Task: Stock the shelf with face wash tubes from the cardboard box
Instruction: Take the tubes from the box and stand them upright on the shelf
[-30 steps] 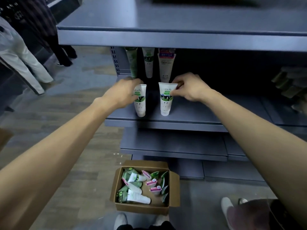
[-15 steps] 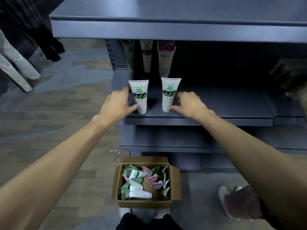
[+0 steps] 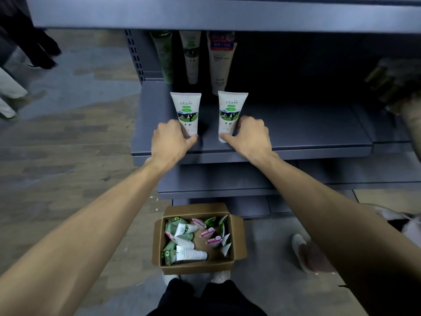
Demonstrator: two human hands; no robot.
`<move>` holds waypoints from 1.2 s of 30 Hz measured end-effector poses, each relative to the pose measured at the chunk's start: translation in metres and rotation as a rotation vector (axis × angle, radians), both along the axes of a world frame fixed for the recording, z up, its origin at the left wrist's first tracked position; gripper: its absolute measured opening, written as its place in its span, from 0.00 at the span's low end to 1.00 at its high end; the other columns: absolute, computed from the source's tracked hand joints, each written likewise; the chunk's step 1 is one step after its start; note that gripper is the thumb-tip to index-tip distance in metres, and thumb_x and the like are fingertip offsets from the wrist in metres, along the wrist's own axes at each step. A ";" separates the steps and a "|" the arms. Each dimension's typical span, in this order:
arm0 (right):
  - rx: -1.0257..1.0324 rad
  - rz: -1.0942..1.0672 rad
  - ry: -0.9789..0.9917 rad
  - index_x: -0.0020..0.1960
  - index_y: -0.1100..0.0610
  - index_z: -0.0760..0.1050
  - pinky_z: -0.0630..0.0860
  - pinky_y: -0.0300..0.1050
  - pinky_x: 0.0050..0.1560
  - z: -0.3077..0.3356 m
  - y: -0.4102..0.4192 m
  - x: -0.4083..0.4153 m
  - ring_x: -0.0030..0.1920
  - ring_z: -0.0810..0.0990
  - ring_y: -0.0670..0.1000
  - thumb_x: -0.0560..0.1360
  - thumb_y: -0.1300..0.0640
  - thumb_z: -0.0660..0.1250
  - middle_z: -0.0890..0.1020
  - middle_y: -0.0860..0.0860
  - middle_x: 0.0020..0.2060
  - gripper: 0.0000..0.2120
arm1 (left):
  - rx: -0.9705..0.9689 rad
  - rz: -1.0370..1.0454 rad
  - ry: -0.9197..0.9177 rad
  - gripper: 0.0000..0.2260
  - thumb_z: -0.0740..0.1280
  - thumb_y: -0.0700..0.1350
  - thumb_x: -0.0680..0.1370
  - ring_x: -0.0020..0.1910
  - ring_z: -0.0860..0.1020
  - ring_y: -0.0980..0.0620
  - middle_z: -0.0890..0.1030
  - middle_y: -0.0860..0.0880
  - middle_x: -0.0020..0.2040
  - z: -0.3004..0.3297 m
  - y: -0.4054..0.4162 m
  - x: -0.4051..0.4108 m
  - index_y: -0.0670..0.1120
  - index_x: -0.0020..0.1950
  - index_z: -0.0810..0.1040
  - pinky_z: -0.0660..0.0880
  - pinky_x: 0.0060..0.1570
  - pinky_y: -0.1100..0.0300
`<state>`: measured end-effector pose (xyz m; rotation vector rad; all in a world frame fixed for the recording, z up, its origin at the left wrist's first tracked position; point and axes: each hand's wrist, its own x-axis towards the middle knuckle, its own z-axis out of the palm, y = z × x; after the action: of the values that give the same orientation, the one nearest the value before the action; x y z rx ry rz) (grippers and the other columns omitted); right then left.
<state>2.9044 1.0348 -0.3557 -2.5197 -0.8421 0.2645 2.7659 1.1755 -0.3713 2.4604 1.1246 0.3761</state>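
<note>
Two white face wash tubes are standing cap-down on the grey shelf (image 3: 296, 133), side by side with a small gap between them. The left tube (image 3: 186, 110) is sitting at about 11 o'clock from the centre of the view, the right tube (image 3: 232, 110) at about 12 o'clock. The left hand (image 3: 169, 142) is curling round the lower part of the left tube, thumb lying along its base. The right hand (image 3: 249, 137) is gripping the lower part of the right tube the same way — fingers wrapping its far side, thumb pressing at the cap.

Behind them, toward 12 o'clock, three more tubes (image 3: 191, 55) are standing in a row at the back of the shelf, their tops hidden by the shelf above.

Down at 6 o'clock, an open cardboard box (image 3: 239, 238) is sitting on the floor between the person's feet, holding a loose pile of tubes (image 3: 189, 253) — white, green and pink ones lying at all angles.

At 9 o'clock, legs of other people (image 3: 13, 87) are showing, and at 4 o'clock a pale shoe (image 3: 300, 249) is resting on the floor
</note>
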 end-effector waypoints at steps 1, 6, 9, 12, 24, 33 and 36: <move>0.008 -0.007 0.009 0.48 0.57 0.76 0.71 0.43 0.39 -0.001 0.001 -0.001 0.45 0.81 0.55 0.68 0.41 0.74 0.83 0.51 0.43 0.21 | -0.016 0.007 -0.009 0.12 0.72 0.54 0.71 0.44 0.80 0.38 0.84 0.43 0.41 -0.002 0.003 0.003 0.45 0.40 0.79 0.69 0.38 0.58; 0.065 -0.057 0.033 0.48 0.55 0.77 0.69 0.42 0.38 -0.005 0.006 -0.004 0.44 0.81 0.53 0.66 0.39 0.74 0.83 0.49 0.42 0.22 | -0.070 0.016 -0.054 0.13 0.72 0.54 0.70 0.44 0.81 0.40 0.84 0.44 0.41 -0.007 0.018 0.024 0.44 0.42 0.80 0.71 0.37 0.58; 0.081 -0.071 0.045 0.48 0.55 0.77 0.73 0.42 0.38 -0.009 0.007 -0.001 0.44 0.82 0.53 0.67 0.42 0.74 0.83 0.49 0.41 0.20 | -0.079 0.030 -0.072 0.15 0.73 0.53 0.70 0.46 0.81 0.40 0.84 0.43 0.44 -0.008 0.031 0.042 0.42 0.47 0.81 0.70 0.37 0.59; 0.079 -0.068 0.067 0.50 0.55 0.78 0.77 0.42 0.40 -0.013 0.010 0.002 0.43 0.82 0.51 0.68 0.44 0.74 0.84 0.49 0.42 0.18 | -0.043 0.046 -0.041 0.19 0.73 0.54 0.71 0.53 0.79 0.39 0.83 0.41 0.51 -0.006 0.044 0.062 0.40 0.53 0.80 0.71 0.42 0.56; 0.061 -0.024 -0.034 0.45 0.54 0.76 0.79 0.45 0.41 -0.027 0.027 0.020 0.41 0.83 0.50 0.68 0.41 0.73 0.84 0.47 0.38 0.17 | -0.083 0.054 -0.092 0.25 0.72 0.49 0.71 0.60 0.76 0.38 0.77 0.39 0.61 -0.003 0.102 0.134 0.40 0.64 0.74 0.76 0.52 0.52; 0.101 -0.008 -0.040 0.46 0.54 0.77 0.80 0.45 0.41 -0.030 0.041 0.026 0.39 0.83 0.49 0.69 0.42 0.73 0.83 0.46 0.37 0.17 | -0.103 0.069 -0.191 0.26 0.72 0.49 0.68 0.58 0.77 0.40 0.79 0.41 0.59 -0.012 0.120 0.154 0.39 0.63 0.75 0.78 0.52 0.48; 0.113 -0.012 -0.028 0.45 0.54 0.77 0.81 0.46 0.42 -0.031 0.045 0.027 0.39 0.83 0.48 0.68 0.42 0.74 0.84 0.46 0.36 0.16 | -0.083 0.050 -0.202 0.25 0.72 0.49 0.70 0.59 0.77 0.40 0.79 0.40 0.60 -0.014 0.123 0.158 0.39 0.63 0.75 0.78 0.53 0.48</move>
<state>2.9315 1.0799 -0.3867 -2.4274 -0.8289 0.1734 2.9239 1.2984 -0.3856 2.2681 1.0958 0.5670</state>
